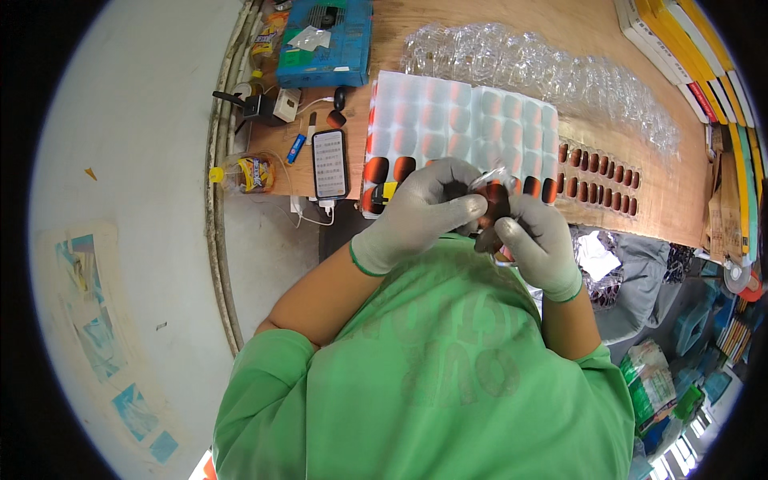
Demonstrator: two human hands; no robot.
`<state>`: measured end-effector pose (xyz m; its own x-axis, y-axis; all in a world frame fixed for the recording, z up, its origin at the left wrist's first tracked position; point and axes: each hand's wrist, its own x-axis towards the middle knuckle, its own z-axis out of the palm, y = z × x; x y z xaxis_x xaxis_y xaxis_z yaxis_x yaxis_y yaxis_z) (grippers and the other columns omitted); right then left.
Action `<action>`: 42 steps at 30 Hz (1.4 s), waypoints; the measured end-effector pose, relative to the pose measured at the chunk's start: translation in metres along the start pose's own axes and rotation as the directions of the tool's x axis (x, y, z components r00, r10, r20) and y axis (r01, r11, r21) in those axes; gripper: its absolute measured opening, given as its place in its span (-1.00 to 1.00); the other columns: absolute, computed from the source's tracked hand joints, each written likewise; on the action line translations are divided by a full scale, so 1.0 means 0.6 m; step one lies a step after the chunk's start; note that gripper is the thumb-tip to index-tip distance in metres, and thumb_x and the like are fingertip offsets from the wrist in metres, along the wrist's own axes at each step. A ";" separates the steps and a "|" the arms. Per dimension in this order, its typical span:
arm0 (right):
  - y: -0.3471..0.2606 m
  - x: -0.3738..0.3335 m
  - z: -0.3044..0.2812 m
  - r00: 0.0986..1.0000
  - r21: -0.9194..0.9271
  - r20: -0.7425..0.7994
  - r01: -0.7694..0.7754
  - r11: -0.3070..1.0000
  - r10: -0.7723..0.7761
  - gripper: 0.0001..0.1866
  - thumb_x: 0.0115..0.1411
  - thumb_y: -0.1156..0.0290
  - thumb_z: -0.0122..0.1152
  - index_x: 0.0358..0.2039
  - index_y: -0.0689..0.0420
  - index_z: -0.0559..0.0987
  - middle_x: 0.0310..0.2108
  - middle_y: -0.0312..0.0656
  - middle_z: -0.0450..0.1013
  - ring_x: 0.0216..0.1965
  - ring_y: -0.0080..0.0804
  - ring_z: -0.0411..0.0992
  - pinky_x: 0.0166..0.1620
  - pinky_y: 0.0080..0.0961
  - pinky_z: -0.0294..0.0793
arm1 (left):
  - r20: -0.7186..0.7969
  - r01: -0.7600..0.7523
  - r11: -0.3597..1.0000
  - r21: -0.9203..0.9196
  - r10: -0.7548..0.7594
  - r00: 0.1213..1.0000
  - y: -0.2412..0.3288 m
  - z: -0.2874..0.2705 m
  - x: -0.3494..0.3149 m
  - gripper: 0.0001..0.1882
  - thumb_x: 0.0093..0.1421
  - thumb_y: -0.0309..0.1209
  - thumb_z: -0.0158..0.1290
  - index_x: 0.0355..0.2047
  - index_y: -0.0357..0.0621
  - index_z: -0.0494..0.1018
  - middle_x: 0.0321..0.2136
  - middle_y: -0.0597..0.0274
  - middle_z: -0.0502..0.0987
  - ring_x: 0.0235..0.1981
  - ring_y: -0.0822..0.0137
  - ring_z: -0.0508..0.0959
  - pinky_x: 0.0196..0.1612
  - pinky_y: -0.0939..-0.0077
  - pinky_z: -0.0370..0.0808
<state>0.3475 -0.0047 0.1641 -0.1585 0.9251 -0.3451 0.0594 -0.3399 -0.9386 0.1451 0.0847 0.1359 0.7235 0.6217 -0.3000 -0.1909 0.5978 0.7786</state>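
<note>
Close in front of my chest, both hands wear grey-white work gloves with green cuffs. My left hand (420, 212) is closed, its thumb pressed on a dark brown, glossy piece with an orange tint (495, 206). Clear shiny plastic (498, 176) shows around that piece. My right hand (546, 244) pinches the same bundle from the other side, thumb toward the left. The fingers hide much of it, so its full shape cannot be made out. Just beyond the hands lies a sheet of rounded orange-to-black pieces (376, 170), mostly under a whitish translucent backing (432, 104).
Right of the sheet sits a clear tray of small dark-brown pieces (600, 180). A pile of clear plastic trays (528, 60) lies behind. At left are a phone (330, 164), a bottle (248, 174), a blue box (324, 48) and cables. Yellow boxes (680, 40) stand far right.
</note>
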 end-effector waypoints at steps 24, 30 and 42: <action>0.001 -0.014 0.174 0.917 -0.162 -0.387 0.038 0.986 -0.099 -0.80 0.32 0.46 0.10 -0.17 0.33 0.57 -0.47 -0.19 0.58 -0.42 -0.55 0.54 -0.29 -0.55 0.53 | 0.460 -0.506 0.586 0.634 0.241 0.855 0.043 -0.093 -0.056 -0.68 0.21 -0.41 0.09 -0.04 -0.28 0.49 -0.30 -0.11 0.52 -0.27 -0.11 0.54 -0.20 0.16 0.48; 0.010 -0.028 0.154 0.892 -0.158 -0.447 -0.005 0.987 -0.067 -0.82 0.29 0.50 0.10 -0.19 0.33 0.57 -0.53 -0.15 0.57 -0.48 -0.49 0.56 -0.34 -0.54 0.53 | 0.451 -0.486 0.462 0.742 0.192 0.871 0.031 -0.058 -0.038 -0.70 0.18 -0.45 0.12 -0.08 -0.29 0.52 -0.32 -0.10 0.54 -0.32 -0.12 0.55 -0.25 0.15 0.51; 0.014 -0.034 -0.014 0.882 -0.340 -0.417 0.073 0.938 -0.219 -0.77 0.21 0.46 0.19 -0.12 0.20 0.59 -0.50 0.05 0.51 -0.44 0.09 0.51 -0.33 -0.17 0.49 | 0.352 -0.380 0.410 0.829 0.145 0.925 0.043 0.057 0.086 -0.75 0.13 -0.39 0.20 -0.16 -0.14 0.60 -0.43 0.01 0.53 -0.43 0.00 0.55 -0.37 0.19 0.46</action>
<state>0.3597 -0.0248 0.1634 0.2577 0.9612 -0.0981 0.3789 -0.1940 -0.9049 0.2001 0.1148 0.1594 0.8750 0.4832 0.0296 0.1966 -0.4104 0.8905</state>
